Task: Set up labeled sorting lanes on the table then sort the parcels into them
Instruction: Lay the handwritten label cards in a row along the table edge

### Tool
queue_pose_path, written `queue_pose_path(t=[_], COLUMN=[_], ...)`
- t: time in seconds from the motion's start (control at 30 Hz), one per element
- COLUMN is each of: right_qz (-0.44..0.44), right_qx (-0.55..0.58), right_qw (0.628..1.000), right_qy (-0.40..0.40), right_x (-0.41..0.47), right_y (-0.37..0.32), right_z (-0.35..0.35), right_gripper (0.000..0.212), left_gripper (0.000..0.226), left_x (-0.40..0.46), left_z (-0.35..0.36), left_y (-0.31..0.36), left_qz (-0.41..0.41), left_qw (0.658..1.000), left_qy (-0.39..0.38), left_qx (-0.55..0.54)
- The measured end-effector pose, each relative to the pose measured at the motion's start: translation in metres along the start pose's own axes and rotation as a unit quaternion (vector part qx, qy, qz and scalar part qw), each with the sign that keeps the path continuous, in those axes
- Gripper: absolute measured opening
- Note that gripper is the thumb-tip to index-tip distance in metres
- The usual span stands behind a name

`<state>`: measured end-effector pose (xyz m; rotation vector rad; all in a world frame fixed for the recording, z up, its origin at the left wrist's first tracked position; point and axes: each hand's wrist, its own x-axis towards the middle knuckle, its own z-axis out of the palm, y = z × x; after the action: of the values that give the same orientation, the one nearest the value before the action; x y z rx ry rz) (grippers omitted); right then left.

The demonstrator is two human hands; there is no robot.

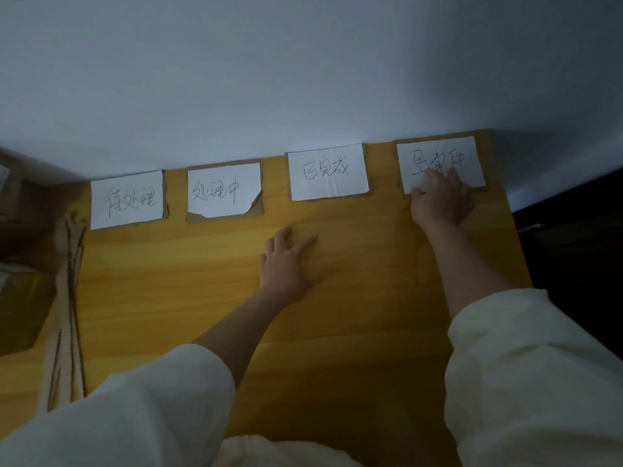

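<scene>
Four white paper labels on cardboard backings, each with handwritten characters, line the far edge of the yellow tabletop [354, 298] against the wall. The right hand [440, 200] presses straight fingers [435, 178] on the rightmost label [441, 156]. The left hand [286, 261] lies flat, fingers spread and released, just short of the third label [328, 171]. Bare tabletop stretches nearward of both hands.

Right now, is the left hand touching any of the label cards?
No, the left hand lies flat on the bare table, below the label cards.
</scene>
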<state>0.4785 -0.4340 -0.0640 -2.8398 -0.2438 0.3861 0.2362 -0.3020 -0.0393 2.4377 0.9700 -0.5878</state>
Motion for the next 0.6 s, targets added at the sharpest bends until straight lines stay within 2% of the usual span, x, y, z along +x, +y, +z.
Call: queue_pose_path(t=[0.4,0.5,0.6], right_qz=[-0.002,-0.012,-0.045], right_qx=[-0.014,-0.012,0.008], right_qw=[1.0,1.0,0.999], right_qy=[-0.012,-0.002,0.021], right_x=[0.0,-0.009,-0.03], right_y=[-0.004,-0.008,-0.018], right_z=[-0.004,-0.01,-0.017], right_gripper=[0.05,0.057,0.055], left_gripper=[0.087,0.085,0.078], left_x=[0.0,-0.001,-0.006], left_z=[-0.001,-0.006,-0.012], left_y=[0.0,-0.006,-0.016], left_qz=[0.008,0.017,0.022], left_qw=[1.0,0.998,0.99], left_qy=[-0.029,-0.059,-0.05], left_qx=[0.004,-0.034,-0.132])
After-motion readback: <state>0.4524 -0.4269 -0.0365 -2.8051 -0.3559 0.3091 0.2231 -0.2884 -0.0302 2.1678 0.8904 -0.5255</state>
